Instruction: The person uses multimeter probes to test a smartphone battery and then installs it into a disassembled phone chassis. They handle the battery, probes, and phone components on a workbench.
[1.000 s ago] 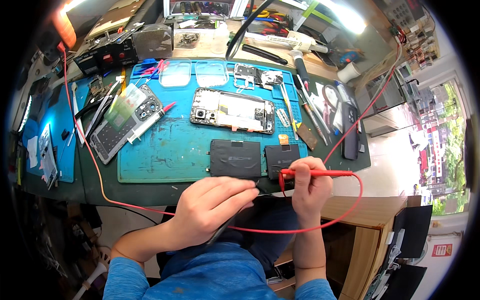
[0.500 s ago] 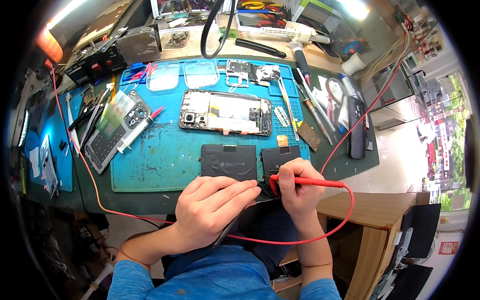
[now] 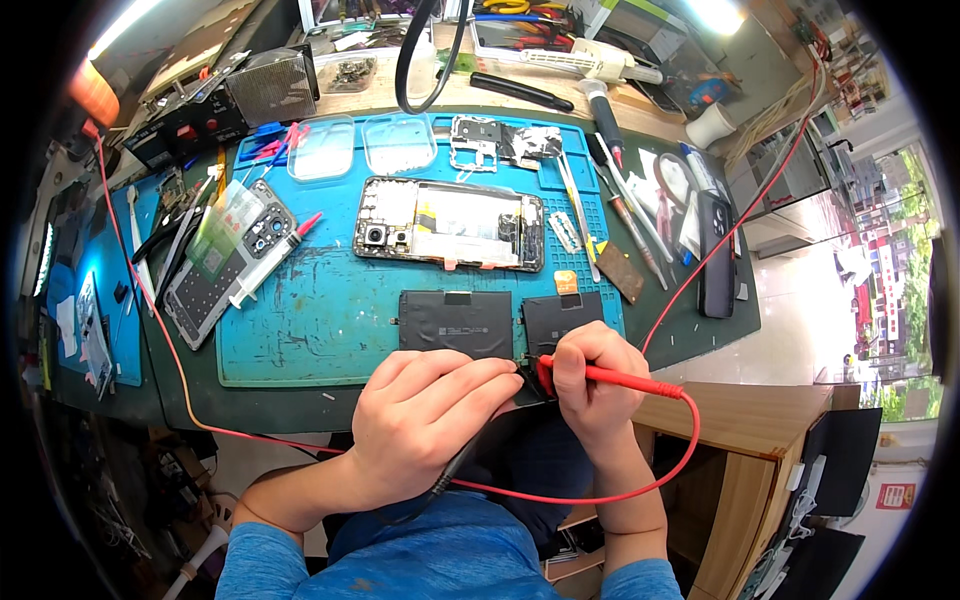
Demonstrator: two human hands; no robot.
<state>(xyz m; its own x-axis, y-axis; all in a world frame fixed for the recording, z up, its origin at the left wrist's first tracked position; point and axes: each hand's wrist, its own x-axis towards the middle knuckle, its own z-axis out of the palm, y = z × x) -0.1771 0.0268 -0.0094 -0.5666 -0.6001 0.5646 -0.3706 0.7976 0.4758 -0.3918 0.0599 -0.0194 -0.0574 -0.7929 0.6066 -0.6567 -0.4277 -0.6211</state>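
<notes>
My right hand (image 3: pixel 600 390) grips a red test probe (image 3: pixel 637 380), with its tip end pointing left by the near edges of two black phone batteries. The larger battery (image 3: pixel 456 322) lies to the left; the smaller battery (image 3: pixel 552 318) is beside it, partly behind my right hand. My left hand (image 3: pixel 425 405) is closed, fingers pressed together, over the larger battery's near edge. A black test probe (image 3: pixel 463 462) slants out from beneath it, its tip hidden. Just beyond the batteries lies an opened phone (image 3: pixel 450 225), its inside facing up.
The blue work mat (image 3: pixel 290 345) carries two clear plastic trays (image 3: pixel 400 143) and a loose phone part (image 3: pixel 478 143). A phone back cover (image 3: pixel 215 270) and syringe lie left. Tweezers (image 3: pixel 577 215), brushes and a black phone (image 3: pixel 715 255) lie right. Red cable (image 3: pixel 690 455) loops around my right forearm.
The red probe's back end has dipped, and its cable loop has shifted slightly down and left. More of the black probe shows under my left hand. Both hands stay nearly in place.
</notes>
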